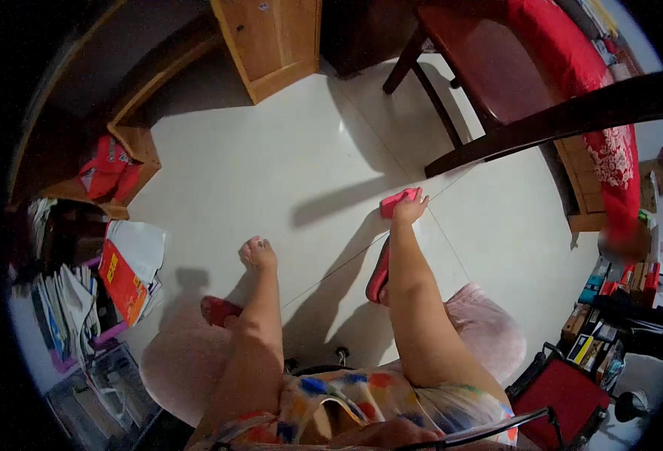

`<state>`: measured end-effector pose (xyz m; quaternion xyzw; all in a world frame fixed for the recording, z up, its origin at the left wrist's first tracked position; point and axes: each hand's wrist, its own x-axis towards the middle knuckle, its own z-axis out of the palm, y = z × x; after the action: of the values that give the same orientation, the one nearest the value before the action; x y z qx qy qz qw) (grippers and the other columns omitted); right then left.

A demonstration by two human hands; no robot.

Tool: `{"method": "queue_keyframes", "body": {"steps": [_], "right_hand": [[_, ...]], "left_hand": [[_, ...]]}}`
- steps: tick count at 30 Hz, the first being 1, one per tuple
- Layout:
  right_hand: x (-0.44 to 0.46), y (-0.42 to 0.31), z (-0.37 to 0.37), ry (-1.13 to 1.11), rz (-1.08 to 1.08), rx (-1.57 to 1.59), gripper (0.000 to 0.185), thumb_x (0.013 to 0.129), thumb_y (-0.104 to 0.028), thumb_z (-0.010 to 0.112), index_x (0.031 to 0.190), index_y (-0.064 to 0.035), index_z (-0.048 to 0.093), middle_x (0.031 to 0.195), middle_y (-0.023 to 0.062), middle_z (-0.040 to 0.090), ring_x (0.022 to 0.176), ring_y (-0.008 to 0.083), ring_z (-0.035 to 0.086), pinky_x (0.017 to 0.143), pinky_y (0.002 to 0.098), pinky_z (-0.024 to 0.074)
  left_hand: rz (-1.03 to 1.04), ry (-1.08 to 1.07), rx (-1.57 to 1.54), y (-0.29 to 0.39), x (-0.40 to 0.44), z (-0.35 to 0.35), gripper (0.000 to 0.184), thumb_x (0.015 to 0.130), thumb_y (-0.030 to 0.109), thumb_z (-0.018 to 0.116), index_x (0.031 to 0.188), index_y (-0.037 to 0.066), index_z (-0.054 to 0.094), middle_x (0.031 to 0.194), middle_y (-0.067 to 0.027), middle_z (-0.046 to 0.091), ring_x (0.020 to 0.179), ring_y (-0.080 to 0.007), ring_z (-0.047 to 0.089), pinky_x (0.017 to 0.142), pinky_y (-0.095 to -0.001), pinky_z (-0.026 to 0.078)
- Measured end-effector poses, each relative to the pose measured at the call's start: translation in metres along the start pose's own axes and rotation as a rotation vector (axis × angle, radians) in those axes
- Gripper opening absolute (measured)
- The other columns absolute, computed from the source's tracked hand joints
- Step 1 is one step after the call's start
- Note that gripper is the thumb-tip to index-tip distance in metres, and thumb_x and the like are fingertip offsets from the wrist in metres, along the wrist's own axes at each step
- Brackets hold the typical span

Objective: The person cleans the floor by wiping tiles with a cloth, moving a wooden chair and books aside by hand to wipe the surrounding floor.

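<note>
My left hand (259, 253) is held out over the pale floor, fingers curled together; whatever may be in them is too small to make out. Further right and forward, my right hand (409, 207) grips a bright pink object (397, 204), with some fingers extended past it. Below my right forearm, a red slipper (378, 275) is on one foot. Another red slipper (219, 310) is near my left forearm. My knees, in pale pink cloth, stick out on both sides of my arms.
A dark wooden chair (496, 71) stands at the upper right, beside red cloth (613, 161). A wooden cabinet (275, 45) is ahead. Books and papers (125, 278) are stacked at left, near a red bag (110, 169). A red seat (560, 402) is at lower right.
</note>
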<state>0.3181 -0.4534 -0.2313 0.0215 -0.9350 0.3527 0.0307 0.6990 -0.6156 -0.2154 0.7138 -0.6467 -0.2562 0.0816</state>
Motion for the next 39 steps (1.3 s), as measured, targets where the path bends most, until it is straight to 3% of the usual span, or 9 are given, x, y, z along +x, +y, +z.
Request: {"method": "queue_keyframes", "body": {"steps": [3, 8, 11, 14, 17, 21, 23, 26, 39], "right_hand": [[0.003, -0.002, 0.007, 0.08, -0.05, -0.1, 0.044, 0.092, -0.019, 0.055, 0.134, -0.0072, 0.053, 0.148, 0.0269, 0.033, 0.129, 0.0425, 0.043, 0.109, 0.041, 0.0356], [-0.001, 0.005, 0.038, 0.158, 0.037, -0.185, 0.048, 0.095, -0.02, 0.052, 0.139, -0.0015, 0.045, 0.149, 0.0255, 0.033, 0.132, 0.0387, 0.04, 0.107, 0.0445, 0.0354], [0.01, -0.021, 0.048, 0.319, 0.406, 1.299, 0.048, 0.097, -0.017, 0.046, 0.14, 0.0026, 0.04, 0.148, 0.0248, 0.035, 0.133, 0.0383, 0.039, 0.107, 0.046, 0.0336], [-0.001, -0.023, 0.045, 0.19, 0.023, -0.16, 0.047, 0.098, -0.013, 0.042, 0.141, 0.0056, 0.037, 0.146, 0.0231, 0.039, 0.132, 0.0374, 0.04, 0.109, 0.0447, 0.0321], [-0.001, -0.021, 0.057, 0.236, 0.013, -0.332, 0.047, 0.098, -0.01, 0.038, 0.142, 0.0053, 0.036, 0.145, 0.0217, 0.041, 0.133, 0.0363, 0.04, 0.112, 0.0434, 0.0291], [0.013, -0.046, 0.094, 0.335, 0.289, 0.188, 0.049, 0.098, -0.02, 0.035, 0.141, 0.003, 0.039, 0.146, 0.0182, 0.041, 0.134, 0.0337, 0.038, 0.114, 0.0409, 0.0265], [0.024, -0.048, 0.137, 0.408, 0.188, 0.062, 0.054, 0.096, -0.02, 0.035, 0.145, 0.0022, 0.034, 0.149, 0.018, 0.037, 0.137, 0.0337, 0.035, 0.117, 0.0408, 0.0223], [0.031, -0.061, 0.176, 0.265, -0.009, -0.658, 0.059, 0.093, -0.018, 0.038, 0.148, 0.0019, 0.028, 0.151, 0.0174, 0.035, 0.139, 0.0327, 0.032, 0.119, 0.0414, 0.02], [0.043, -0.241, 0.271, 0.108, -0.022, -0.084, 0.052, 0.099, -0.021, 0.026, 0.146, -0.0013, 0.036, 0.151, 0.0113, 0.038, 0.14, 0.03, 0.032, 0.118, 0.0385, 0.0204]], "left_hand": [[0.192, 0.234, 0.096, -0.009, 0.025, 0.011, 0.042, 0.092, 0.027, 0.061, 0.131, 0.012, 0.051, 0.142, -0.0125, 0.041, 0.135, -0.0296, 0.033, 0.113, -0.047, 0.025], [0.071, 0.194, 0.187, 0.007, 0.07, -0.006, 0.051, 0.099, 0.033, 0.049, 0.144, 0.012, 0.037, 0.155, -0.0137, 0.027, 0.143, -0.0351, 0.022, 0.115, -0.0483, 0.023], [0.162, 0.323, 0.259, -0.006, 0.107, -0.005, 0.053, 0.099, 0.036, 0.047, 0.144, 0.009, 0.038, 0.153, -0.0157, 0.032, 0.141, -0.0381, 0.029, 0.113, -0.049, 0.026], [0.309, 0.433, 0.267, -0.037, 0.148, 0.009, 0.054, 0.099, 0.037, 0.046, 0.143, 0.007, 0.039, 0.153, -0.0154, 0.031, 0.141, -0.0382, 0.028, 0.112, -0.0515, 0.028], [0.186, 0.227, 0.362, -0.002, 0.147, -0.008, 0.054, 0.1, 0.038, 0.044, 0.145, 0.008, 0.037, 0.155, -0.0143, 0.028, 0.142, -0.038, 0.026, 0.111, -0.0554, 0.028], [0.098, 0.316, 0.391, -0.005, 0.15, 0.028, 0.056, 0.1, 0.04, 0.041, 0.147, 0.011, 0.033, 0.157, -0.0131, 0.022, 0.144, -0.0369, 0.022, 0.111, -0.0577, 0.026], [0.112, 0.39, 0.361, -0.008, 0.146, 0.035, 0.056, 0.1, 0.041, 0.04, 0.149, 0.013, 0.03, 0.158, -0.0128, 0.02, 0.145, -0.0365, 0.02, 0.112, -0.0572, 0.025], [0.133, 0.409, 0.427, -0.007, 0.143, 0.033, 0.057, 0.1, 0.04, 0.039, 0.15, 0.014, 0.029, 0.158, -0.0126, 0.021, 0.144, -0.0369, 0.022, 0.112, -0.057, 0.024], [0.207, 0.442, 0.229, -0.002, 0.142, 0.028, 0.056, 0.098, 0.037, 0.042, 0.145, 0.007, 0.037, 0.155, -0.0181, 0.027, 0.141, -0.0424, 0.025, 0.11, -0.0614, 0.021]]}}
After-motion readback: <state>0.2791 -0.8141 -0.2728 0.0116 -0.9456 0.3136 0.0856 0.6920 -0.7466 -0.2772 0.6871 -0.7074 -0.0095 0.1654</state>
